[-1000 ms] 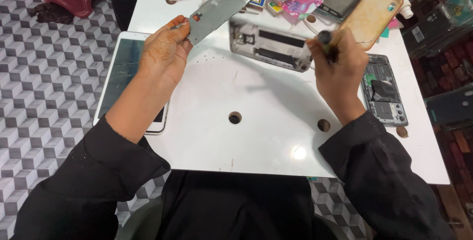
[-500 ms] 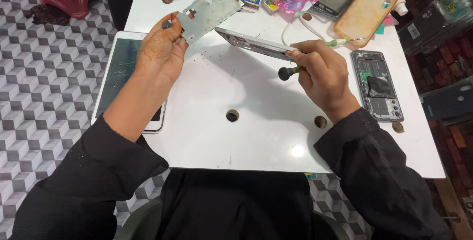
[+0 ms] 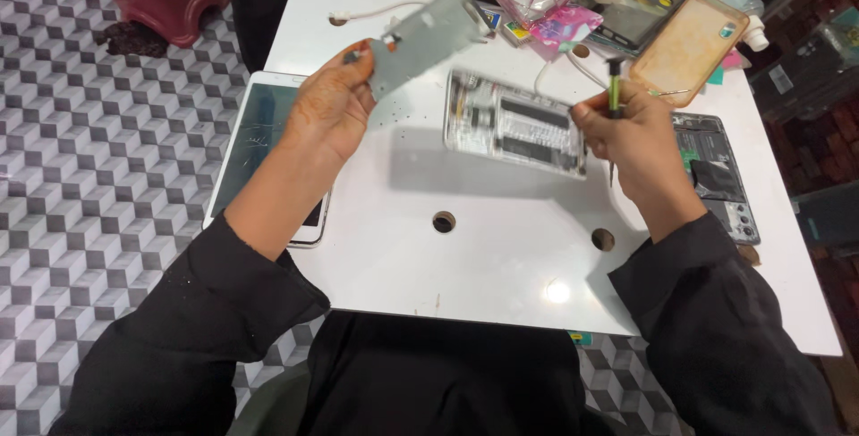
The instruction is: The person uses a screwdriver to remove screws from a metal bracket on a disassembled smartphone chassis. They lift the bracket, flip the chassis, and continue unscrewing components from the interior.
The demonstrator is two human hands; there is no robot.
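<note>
Grey metal plate point(image 3: 425, 42) is already off, pinched in the left hand point(image 3: 335, 110). Right hand point(image 3: 631, 141) grips the screwdriver point(image 3: 615, 87) and the opened phone point(image 3: 517, 123) beside it; internals untouched.

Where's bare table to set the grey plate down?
Free: the white table near the person, around the two holes, below the opened phone that the right hand holds. Crowded: the far edge, with phone cases.

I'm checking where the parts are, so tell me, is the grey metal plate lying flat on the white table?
No, the left hand holds the grey metal plate up at a tilt above the white table.
</note>
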